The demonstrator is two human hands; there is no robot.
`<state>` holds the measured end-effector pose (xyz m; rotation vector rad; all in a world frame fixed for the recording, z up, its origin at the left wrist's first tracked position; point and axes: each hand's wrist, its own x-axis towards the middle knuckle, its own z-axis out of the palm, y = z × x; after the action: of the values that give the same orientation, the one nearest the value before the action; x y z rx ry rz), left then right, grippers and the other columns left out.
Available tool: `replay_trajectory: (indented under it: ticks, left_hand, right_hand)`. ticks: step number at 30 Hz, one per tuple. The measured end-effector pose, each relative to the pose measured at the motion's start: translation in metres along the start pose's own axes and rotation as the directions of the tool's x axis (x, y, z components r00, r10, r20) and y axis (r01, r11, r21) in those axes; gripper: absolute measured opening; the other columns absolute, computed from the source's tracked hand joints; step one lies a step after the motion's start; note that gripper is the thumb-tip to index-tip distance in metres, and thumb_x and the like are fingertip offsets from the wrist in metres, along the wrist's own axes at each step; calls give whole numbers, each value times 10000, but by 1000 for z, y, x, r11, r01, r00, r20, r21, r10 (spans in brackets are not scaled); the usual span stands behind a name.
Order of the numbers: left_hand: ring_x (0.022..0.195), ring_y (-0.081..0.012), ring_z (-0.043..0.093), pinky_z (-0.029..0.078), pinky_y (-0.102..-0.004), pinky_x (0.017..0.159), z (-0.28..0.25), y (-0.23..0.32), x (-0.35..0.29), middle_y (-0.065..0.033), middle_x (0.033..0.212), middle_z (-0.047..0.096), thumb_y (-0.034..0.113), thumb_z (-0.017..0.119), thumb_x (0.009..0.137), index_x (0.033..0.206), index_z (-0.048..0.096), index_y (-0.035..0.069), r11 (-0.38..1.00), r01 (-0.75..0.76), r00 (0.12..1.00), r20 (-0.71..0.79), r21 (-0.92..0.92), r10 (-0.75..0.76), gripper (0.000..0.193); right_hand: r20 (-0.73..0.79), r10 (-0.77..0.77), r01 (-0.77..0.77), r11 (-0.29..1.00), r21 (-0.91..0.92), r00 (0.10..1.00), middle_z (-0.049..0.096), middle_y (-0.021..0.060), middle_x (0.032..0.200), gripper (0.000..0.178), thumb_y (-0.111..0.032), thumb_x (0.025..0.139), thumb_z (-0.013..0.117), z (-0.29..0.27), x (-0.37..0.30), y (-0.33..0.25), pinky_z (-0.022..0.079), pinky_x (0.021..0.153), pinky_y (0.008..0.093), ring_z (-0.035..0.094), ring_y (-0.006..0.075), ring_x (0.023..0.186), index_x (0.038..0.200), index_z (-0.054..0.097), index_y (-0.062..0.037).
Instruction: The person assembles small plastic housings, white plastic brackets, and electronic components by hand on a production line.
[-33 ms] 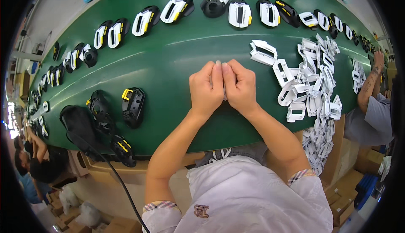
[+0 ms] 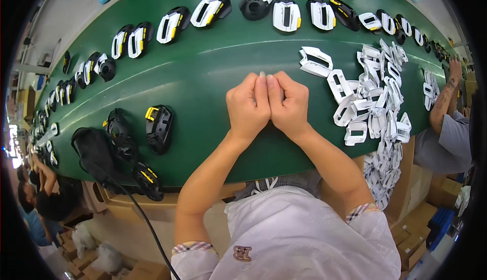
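Over the green table, my left hand [image 2: 247,106] and my right hand [image 2: 289,102] are pressed side by side, both closed with fingers curled inward. The two thumbs lie parallel and point away from me, their tips almost touching. What the fists hold, if anything, is hidden. Just right of them lies a loose white plastic frame [image 2: 316,61] with a long slot, beside a heap of similar white frames [image 2: 373,92]. To the left on the table sits a black plastic shell with a yellow clip [image 2: 159,128].
A row of white-and-black shells [image 2: 287,16] curves along the table's [image 2: 213,92] far side. At the near left lie a black pouch [image 2: 94,151], a cable [image 2: 147,219] and more black shells [image 2: 147,178]. Co-workers' arms [image 2: 446,97] show at both ends.
My hands press slightly closer together; a pale sliver between their lower edges no longer shows. Otherwise things lie as before.
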<state>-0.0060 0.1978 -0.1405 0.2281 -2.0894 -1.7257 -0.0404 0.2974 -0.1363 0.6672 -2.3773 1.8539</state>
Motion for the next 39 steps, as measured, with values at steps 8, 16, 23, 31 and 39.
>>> replay_trajectory:
  ticks: [8, 16, 23, 31, 39]
  left_hand:
    - [467, -32, 341, 274, -210, 416, 4, -3, -1, 34, 561, 419, 199, 430, 990, 679, 430, 58, 913, 116, 993, 75, -391, -94, 341]
    - [438, -88, 445, 339, -262, 408, 3, -2, -7, -35, 512, 458, 155, 413, 974, 719, 427, 17, 987, 18, 999, -27, -160, -23, 291]
    - [442, -31, 348, 270, -226, 386, 3, -7, -4, 18, 503, 409, 179, 405, 991, 701, 394, 47, 993, -97, 995, -39, -61, 95, 319]
    - [428, -72, 408, 311, -254, 388, 13, -7, -4, -4, 501, 439, 136, 430, 965, 710, 421, 25, 935, -348, 930, -99, 72, 353, 278]
    - [430, -89, 437, 331, -250, 402, 2, -8, -6, -29, 519, 466, 109, 416, 961, 732, 447, 8, 976, -126, 992, -44, -176, 120, 252]
  right_hand:
    - [69, 126, -143, 880, 452, 990, 412, 17, 533, 299, -181, 963, 465, -3, 1, 7, 322, 448, 257, 388, 61, 507, 715, 460, -13]
    - [47, 38, -47, 975, 217, 998, 393, 20, 528, 303, -179, 965, 464, -3, -3, 4, 298, 441, 259, 350, 68, 500, 710, 448, -16]
    - [48, 4, -13, 982, 190, 999, 400, 45, 521, 295, -165, 960, 474, 0, 0, 0, 301, 431, 278, 343, 100, 475, 707, 452, -14]
    - [41, 208, -212, 945, 249, 977, 394, 30, 552, 330, -200, 970, 463, 0, 0, 5, 318, 466, 276, 343, 81, 526, 698, 439, -16]
    - [46, 121, -129, 936, 329, 992, 389, 23, 543, 330, -202, 972, 461, 1, -4, -2, 317, 451, 269, 331, 73, 518, 697, 435, -20]
